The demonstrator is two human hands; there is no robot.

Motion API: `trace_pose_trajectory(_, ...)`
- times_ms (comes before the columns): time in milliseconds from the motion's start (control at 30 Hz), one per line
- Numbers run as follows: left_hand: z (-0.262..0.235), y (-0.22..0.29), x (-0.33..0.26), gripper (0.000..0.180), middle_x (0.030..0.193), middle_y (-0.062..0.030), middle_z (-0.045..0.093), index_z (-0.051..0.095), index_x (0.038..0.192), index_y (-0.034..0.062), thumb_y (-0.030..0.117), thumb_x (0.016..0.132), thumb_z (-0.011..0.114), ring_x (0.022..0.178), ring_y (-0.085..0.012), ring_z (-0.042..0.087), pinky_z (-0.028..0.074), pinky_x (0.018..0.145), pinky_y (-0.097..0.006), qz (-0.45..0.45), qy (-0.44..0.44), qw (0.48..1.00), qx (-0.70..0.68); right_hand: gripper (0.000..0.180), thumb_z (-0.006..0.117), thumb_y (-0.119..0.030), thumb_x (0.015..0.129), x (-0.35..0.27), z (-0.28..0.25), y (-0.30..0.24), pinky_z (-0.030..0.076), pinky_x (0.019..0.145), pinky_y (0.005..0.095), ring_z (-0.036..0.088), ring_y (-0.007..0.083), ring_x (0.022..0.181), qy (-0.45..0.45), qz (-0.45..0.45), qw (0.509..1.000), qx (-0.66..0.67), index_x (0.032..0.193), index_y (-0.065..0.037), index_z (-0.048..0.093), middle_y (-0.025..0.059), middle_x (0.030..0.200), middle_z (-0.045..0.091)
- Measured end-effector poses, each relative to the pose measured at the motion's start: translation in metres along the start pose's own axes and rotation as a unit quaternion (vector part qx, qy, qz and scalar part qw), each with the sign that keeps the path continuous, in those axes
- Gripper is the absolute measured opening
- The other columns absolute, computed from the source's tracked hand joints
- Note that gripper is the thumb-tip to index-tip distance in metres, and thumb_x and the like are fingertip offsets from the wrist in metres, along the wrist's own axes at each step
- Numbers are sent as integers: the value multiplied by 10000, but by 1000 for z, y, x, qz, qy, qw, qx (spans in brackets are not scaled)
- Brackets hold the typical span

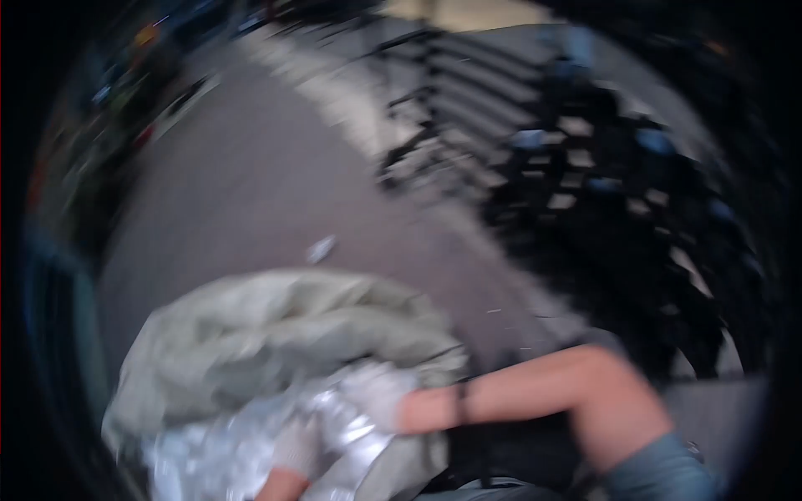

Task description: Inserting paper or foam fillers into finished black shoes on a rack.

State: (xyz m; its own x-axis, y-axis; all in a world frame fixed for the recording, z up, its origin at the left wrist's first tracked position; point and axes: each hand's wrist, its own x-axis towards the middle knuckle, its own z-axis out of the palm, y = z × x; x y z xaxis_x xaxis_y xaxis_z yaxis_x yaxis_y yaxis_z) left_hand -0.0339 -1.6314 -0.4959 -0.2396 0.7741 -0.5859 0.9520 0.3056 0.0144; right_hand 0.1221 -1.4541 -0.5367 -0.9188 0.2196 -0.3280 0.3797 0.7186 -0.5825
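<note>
A large grey-green sack [276, 309] with a wide, crumpled mouth stands in front of me. Shiny clear plastic material [217, 447] fills its opening; blur keeps me from telling its exact kind. My left hand [298, 444], in a pale glove, reaches into the opening and touches the plastic. Just right of it, my right hand [378, 394], also gloved in white, rests at the sack's inner right side against the shiny pieces. A dark band circles my right wrist. Motion smears the fingers of both hands, so their grip is hidden.
Grey floor [242, 167] stretches ahead, with a small pale scrap [321, 248] beyond the sack. Along the right stand black racks or stacked crates [601, 217] with a slatted frame [484, 83]. Blurred, colourful clutter [109, 159] lines the left.
</note>
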Motion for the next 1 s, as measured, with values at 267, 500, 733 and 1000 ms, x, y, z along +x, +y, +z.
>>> trace_pose_trajectory(267,8,16,48,516,1175,-278,706,685,1254,-10,271,846,826,1103,-445,689,567,978,-527,146,24,981,124,385,726,-120,867,-2,29,29,618,797,492,756,425,952,229,62,969,66,1241,-47,675,226,1255,649)
trace_pose_trajectory(500,-100,37,-24,400,1076,-289,725,704,1218,-30,198,895,769,1000,-446,709,570,923,-535,113,68,973,190,174,746,-31,922,-219,-118,42,564,992,371,670,255,1180,585,-58,743,320,1092,-35,714,124,1228,679)
trace_pose_trajectory(733,-184,342,61,437,1380,-271,592,681,1260,51,167,866,831,1228,-492,606,525,1062,-521,668,256,696,-62,306,739,-65,956,-291,-86,137,593,797,341,687,175,931,733,41,261,627,1225,-55,594,71,1053,655)
trace_pose_trajectory(1000,-134,495,214,314,1555,-229,505,746,1174,8,262,993,716,1271,-339,638,531,1057,-442,609,-39,724,-323,396,728,-157,1004,-418,-40,237,512,559,262,638,113,757,736,216,482,423,1355,-50,577,51,1006,682)
